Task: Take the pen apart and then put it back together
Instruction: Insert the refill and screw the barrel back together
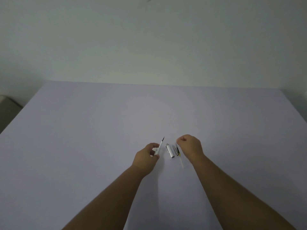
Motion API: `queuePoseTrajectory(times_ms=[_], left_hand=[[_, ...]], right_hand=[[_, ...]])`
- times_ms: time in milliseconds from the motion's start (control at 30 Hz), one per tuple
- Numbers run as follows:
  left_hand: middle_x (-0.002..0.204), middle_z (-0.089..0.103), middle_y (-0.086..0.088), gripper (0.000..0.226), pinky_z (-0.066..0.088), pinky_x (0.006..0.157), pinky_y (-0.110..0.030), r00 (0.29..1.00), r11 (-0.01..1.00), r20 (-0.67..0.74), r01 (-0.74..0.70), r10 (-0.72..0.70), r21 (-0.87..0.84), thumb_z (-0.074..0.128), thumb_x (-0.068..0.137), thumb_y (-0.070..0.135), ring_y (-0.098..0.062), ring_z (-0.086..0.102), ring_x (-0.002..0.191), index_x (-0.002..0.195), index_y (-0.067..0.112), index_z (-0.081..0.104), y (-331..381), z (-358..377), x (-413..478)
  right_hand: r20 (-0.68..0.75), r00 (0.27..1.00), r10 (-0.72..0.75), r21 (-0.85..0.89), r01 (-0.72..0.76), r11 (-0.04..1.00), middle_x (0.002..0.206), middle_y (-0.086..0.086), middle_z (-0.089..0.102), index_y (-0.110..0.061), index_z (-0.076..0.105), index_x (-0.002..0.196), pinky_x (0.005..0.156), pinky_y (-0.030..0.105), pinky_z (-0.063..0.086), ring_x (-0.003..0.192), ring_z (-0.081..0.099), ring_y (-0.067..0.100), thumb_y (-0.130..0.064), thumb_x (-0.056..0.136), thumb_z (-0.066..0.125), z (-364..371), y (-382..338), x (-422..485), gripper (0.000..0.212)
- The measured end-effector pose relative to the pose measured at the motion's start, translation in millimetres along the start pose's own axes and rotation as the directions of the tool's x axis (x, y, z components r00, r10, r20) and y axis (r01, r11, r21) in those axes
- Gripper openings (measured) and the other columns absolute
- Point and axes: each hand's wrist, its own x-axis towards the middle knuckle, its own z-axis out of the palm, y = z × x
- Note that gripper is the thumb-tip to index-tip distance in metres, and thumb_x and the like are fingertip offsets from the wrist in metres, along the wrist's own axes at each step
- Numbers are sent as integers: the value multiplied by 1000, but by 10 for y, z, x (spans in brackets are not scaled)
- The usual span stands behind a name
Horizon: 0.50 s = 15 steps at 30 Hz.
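Observation:
My left hand (pixel 147 156) grips a white pen section (pixel 158 147), whose thin dark tip points up and away from me. On the table between my hands lie a white barrel with silver ends (pixel 169 150) and a small dark cone piece (pixel 174 148). Just to the right lies a thin ink refill (pixel 179 154), black and yellow at its far part and pale and blurred toward me. My right hand (pixel 190 145) is curled, with its fingertips pinched at the refill's far end.
Everything sits on a wide pale lilac table (pixel 99 130) whose far edge meets a plain light wall (pixel 149 39). A grey object (pixel 6 103) shows beyond the table's left edge.

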Motion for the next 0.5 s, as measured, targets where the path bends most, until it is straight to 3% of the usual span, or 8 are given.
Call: queuePoseTrajectory(times_ms=[100,233,367,500], left_hand=[[76,54,12,29,43,56,-19,1000,1000,3,8,-8,3,56,86,18,-6,51,64,109,35,58,-28,-2,4],[77,55,13,29,42,55,-19,1000,1000,10,12,-12,17,55,86,18,-6,51,65,108,36,58,-52,-16,13],[77,55,12,29,41,53,-18,1000,1000,7,13,-13,19,55,86,18,-5,51,63,108,35,59,-80,-29,6],[77,56,12,29,41,54,-19,1000,1000,5,20,-20,7,55,85,18,-5,51,65,108,36,59,-78,-31,-8]], right_hand=[[40,998,-55,-344,65,937,84,4,61,-20,64,77,64,27,40,78,55,25,-21,86,47,92,61,32,20],[73,985,-156,-587,169,792,106,9,63,-13,66,99,70,28,39,99,60,29,-28,91,46,224,76,81,26],[94,981,-169,-664,188,723,107,9,62,-11,63,96,69,29,38,101,60,28,-19,89,47,281,88,82,19],[98,989,-107,-620,145,771,100,9,65,-12,63,87,66,28,40,92,61,29,-25,88,50,287,49,58,18]])
